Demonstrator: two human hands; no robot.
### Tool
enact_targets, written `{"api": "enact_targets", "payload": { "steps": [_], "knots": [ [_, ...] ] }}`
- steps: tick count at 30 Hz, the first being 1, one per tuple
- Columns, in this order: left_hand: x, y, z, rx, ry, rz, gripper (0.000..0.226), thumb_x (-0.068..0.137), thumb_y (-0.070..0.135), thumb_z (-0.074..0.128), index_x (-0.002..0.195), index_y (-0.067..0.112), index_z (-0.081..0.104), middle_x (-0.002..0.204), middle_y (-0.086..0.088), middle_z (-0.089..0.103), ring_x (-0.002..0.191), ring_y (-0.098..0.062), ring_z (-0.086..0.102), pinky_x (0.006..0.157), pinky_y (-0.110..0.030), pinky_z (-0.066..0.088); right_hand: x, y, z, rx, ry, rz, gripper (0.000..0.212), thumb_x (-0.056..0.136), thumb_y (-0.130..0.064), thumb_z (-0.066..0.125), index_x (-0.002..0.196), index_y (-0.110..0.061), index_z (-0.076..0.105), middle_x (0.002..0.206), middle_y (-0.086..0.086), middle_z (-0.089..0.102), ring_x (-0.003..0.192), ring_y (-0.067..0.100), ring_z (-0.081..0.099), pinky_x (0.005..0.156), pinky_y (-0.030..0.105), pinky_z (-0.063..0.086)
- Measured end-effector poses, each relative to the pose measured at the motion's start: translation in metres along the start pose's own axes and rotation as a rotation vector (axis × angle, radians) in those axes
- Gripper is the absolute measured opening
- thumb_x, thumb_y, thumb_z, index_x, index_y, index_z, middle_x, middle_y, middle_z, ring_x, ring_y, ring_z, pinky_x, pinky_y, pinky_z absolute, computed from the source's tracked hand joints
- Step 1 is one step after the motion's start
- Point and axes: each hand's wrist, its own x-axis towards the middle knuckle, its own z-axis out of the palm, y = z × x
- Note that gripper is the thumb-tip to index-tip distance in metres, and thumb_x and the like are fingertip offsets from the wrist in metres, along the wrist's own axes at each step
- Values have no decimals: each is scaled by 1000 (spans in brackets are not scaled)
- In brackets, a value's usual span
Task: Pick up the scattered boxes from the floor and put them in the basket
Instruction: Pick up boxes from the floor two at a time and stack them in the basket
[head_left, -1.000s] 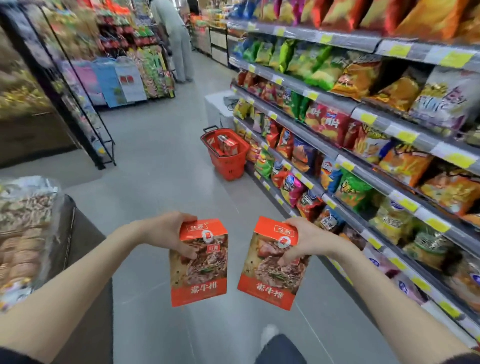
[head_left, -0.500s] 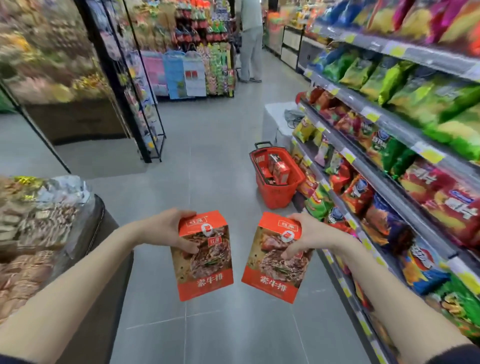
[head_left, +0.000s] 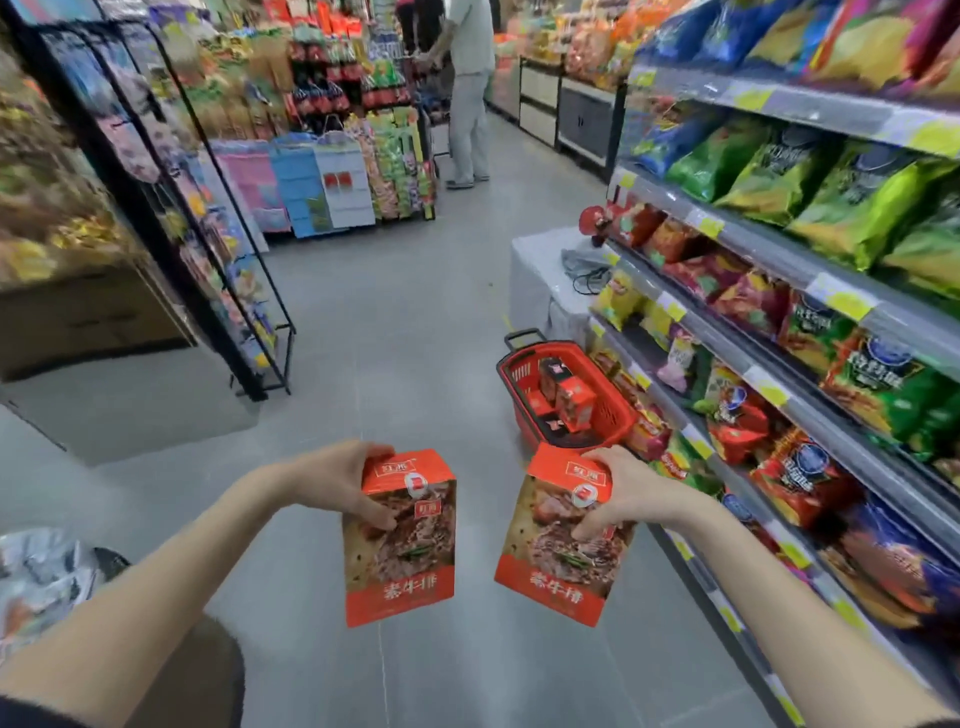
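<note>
My left hand (head_left: 337, 480) grips the top of an orange-red snack box (head_left: 402, 551) and holds it upright in front of me. My right hand (head_left: 626, 491) grips the top of a second, matching box (head_left: 558, 566), which tilts a little to the left. A red plastic basket (head_left: 613, 410) with a black handle stands on the floor just beyond my right hand, against the foot of the snack shelf. Several similar orange-red boxes (head_left: 569, 400) lie inside it.
Snack shelves (head_left: 779, 322) run along the right side. A white covered stand (head_left: 540, 275) sits behind the basket. A black wire rack (head_left: 208, 260) stands to the left, a bin of wrapped goods (head_left: 36, 577) at lower left. A person (head_left: 470, 88) stands far down the grey aisle.
The view has swung left and moved forward down the aisle; the basket now appears closer, just past my right hand. Both hands keep holding their boxes in front of me.
</note>
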Motion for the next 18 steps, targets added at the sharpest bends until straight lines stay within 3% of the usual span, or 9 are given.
{"api": "enact_targets", "payload": {
  "steps": [7,11,18],
  "knots": [
    [151,5,-78,65,-101,94,98,63,39,83,141,16,29,122,7,53,109,-10,55,94,-25,46,109,22,-49,78,54,125,90,45,-31,89,121,-21,41,120,1,38,106,15,51,93,39,50],
    [247,21,-114,134,-125,158,105,52,50,80,140,16,33,122,5,55,108,-11,57,96,-30,48,184,39,-84,91,40,178,87,49,-31,89,119,-23,38,117,0,38,107,16,49,95,39,49],
    [399,50,-186,106,-164,170,89,67,30,82,139,16,31,125,4,52,111,-12,53,95,-25,44,317,54,-159,117,-4,284,98,38,-41,87,121,-23,38,122,2,40,109,16,50,96,38,48]
  ]
}}
